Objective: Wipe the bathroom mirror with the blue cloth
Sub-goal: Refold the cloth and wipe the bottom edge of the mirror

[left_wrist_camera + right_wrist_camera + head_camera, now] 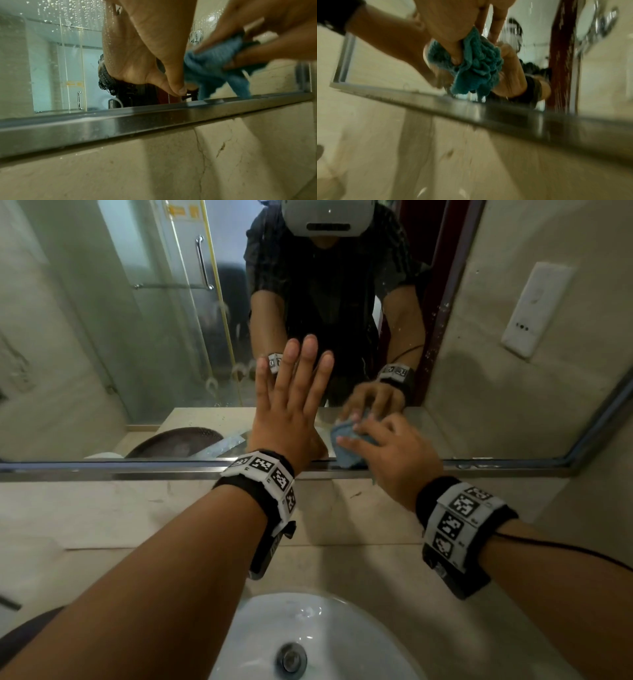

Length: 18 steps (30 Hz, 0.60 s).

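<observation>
The bathroom mirror (154,344) fills the wall ahead, speckled with water drops, inside a steel frame (137,470). My left hand (291,402) lies flat against the glass with straight fingers, just left of centre. My right hand (387,450) grips a bunched blue cloth (349,445) and presses it on the glass near the lower edge, right beside the left hand. The left wrist view shows the blue cloth (211,67) hanging down to the frame (154,116). In the blurred right wrist view, the cloth (476,65) is crumpled under my fingers.
A white sink basin (308,642) with a metal drain (291,657) sits below my arms in a beige stone counter (102,559). A white wall socket (534,309) is on the right wall. The mirror reflects a glass shower door and a person wearing a headset.
</observation>
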Tool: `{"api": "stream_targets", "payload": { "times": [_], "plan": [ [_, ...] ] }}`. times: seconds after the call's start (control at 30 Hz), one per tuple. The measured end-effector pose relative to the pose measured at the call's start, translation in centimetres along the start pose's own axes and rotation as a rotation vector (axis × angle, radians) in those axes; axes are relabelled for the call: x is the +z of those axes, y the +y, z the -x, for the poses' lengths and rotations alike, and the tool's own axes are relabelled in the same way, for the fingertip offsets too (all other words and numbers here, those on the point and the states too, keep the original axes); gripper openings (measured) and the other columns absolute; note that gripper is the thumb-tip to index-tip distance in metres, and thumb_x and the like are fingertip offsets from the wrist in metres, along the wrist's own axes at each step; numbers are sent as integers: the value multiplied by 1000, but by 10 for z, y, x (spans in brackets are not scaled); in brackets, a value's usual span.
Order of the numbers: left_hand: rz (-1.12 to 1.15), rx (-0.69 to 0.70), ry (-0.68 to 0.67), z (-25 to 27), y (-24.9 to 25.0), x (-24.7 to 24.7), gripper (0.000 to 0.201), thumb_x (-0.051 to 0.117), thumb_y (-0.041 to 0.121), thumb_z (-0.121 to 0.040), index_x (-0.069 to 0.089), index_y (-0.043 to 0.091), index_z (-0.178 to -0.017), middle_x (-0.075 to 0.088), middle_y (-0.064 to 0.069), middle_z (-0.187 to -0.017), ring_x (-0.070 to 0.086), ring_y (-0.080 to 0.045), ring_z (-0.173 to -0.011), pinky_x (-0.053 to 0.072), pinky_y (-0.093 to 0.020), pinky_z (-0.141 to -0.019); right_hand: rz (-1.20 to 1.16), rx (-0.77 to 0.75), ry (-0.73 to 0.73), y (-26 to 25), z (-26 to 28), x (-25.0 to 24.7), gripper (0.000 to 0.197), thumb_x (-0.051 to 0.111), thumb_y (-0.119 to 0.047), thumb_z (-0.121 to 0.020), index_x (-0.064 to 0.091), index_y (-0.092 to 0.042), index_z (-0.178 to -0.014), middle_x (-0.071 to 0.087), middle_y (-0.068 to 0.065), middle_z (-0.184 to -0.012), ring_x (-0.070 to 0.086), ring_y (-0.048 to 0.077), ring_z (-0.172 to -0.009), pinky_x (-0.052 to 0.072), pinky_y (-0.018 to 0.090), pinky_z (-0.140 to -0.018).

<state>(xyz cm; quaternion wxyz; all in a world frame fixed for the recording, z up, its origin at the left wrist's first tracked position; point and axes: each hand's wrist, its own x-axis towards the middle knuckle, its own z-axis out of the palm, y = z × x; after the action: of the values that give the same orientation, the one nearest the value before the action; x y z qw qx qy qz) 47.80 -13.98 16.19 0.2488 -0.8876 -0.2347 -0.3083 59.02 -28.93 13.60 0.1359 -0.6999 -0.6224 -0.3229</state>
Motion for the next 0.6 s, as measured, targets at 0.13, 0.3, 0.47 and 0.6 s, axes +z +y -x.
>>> {"api": "stream_targets", "payload": {
  "times": [0.13,0.3,0.47,0.6],
  "plan": [
    [-29,7,-53,3,1,-12,131,65,71,-62,-14,10,-148,-13,-15,-153,-10,-33,-142,-10,-53,-112,-44,189,281,12,-49,-49,47,71,-5,-73,64,-15,-118,60,14,-115,41,29,-94,50,40,-71],
    [55,58,122,-14,-15,-49,114,73,56,-63,14,11,-149,6,-12,-153,6,-29,-142,-3,-53,-113,-18,245,274,11,-51,-48,51,74,-5,-72,63,-18,-120,58,15,-114,43,32,-93,51,39,-72],
    [58,45,-45,-36,-9,-65,128,70,63,-65,-10,10,-149,-16,-15,-155,-15,-29,-143,-3,-50,-117,28,103,138,19,-57,-79,56,77,-7,-68,62,-17,-120,56,19,-115,54,40,-91,53,44,-70],
    [-23,-23,-58,-37,0,-55,134,69,65,-64,-23,9,-144,-24,-14,-151,-27,-26,-137,-10,-50,-113,-54,439,360,39,-104,-113,45,50,-14,-87,54,-25,-131,51,18,-124,46,38,-111,38,46,-90]
  ]
}}
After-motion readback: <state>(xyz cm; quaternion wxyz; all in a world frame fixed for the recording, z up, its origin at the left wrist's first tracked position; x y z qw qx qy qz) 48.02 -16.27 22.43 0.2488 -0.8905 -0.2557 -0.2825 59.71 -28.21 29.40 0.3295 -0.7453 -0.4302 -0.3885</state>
